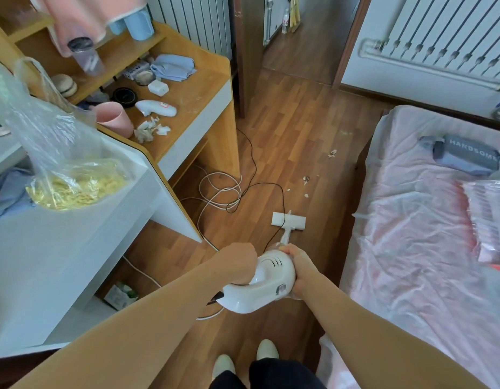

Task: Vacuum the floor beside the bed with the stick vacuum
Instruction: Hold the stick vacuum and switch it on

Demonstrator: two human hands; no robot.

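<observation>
Both arms are bare and reach forward and down, converging in front of the body. The left forearm [148, 313] comes in from the lower left, and the left hand [239, 263] is turned knuckles up with its fingers curled round the handle of the stick vacuum [271, 279]. The right forearm [364, 318] comes in from the lower right. The right hand [298, 269] clasps the right side of the vacuum's body, fingers wrapped over its front end. Below, two feet in pale shoes [223, 366] stand side by side, and dark trousers [277, 373] show above them.
</observation>
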